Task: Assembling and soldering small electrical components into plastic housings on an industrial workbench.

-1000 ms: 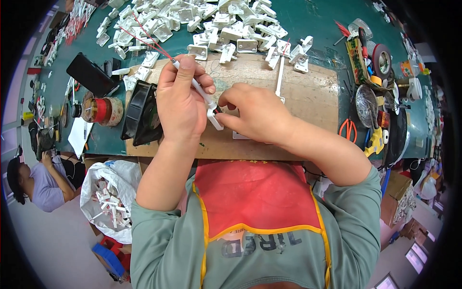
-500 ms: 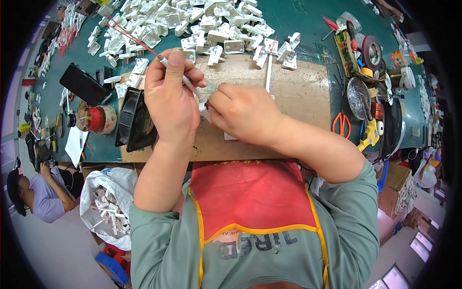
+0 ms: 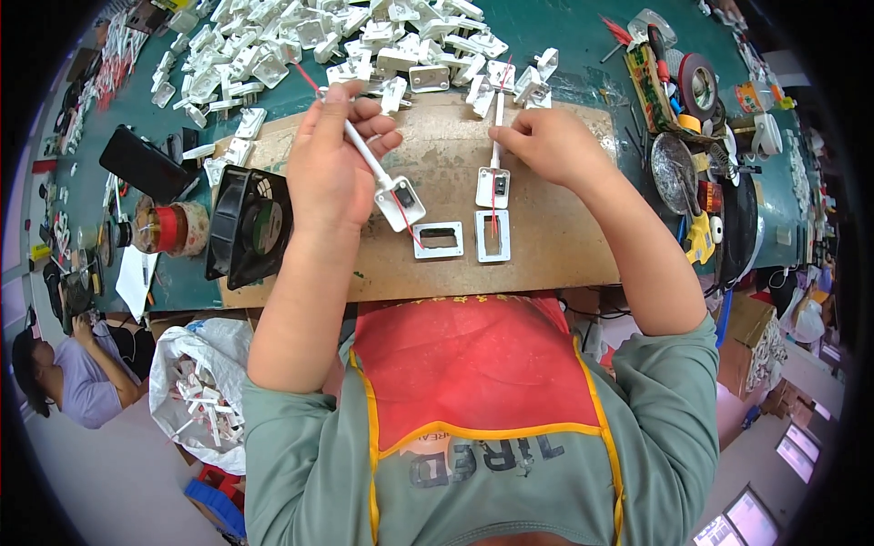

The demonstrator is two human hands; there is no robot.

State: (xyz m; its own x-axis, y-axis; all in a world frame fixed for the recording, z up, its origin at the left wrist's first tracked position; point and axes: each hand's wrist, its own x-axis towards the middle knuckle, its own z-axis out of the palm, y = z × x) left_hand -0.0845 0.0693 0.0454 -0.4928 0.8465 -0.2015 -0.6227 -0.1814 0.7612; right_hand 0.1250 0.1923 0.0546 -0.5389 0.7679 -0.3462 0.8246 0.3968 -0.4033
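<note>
My left hand [image 3: 332, 168] grips a white stick-shaped part with a small square white switch block [image 3: 400, 201] at its lower end, trailing a thin red wire, held above a brown board [image 3: 555, 237]. My right hand [image 3: 551, 146] pinches the stem of a second white switch part [image 3: 492, 186] that lies on the board. Two white rectangular frames [image 3: 439, 240] [image 3: 492, 236] lie side by side on the board just below both parts.
A heap of white plastic parts [image 3: 300, 41] covers the green bench behind the board. A black fan [image 3: 248, 227] stands at the board's left, with a tape jar [image 3: 168, 227] and a phone [image 3: 144, 164] beyond. Tools and tape rolls [image 3: 696, 86] sit right. A person [image 3: 64, 378] sits lower left beside a bag of parts [image 3: 200, 391].
My hands were together over one part; now they are apart. The left lifted one switch part, the right moved right onto another, and two frames show on the board.
</note>
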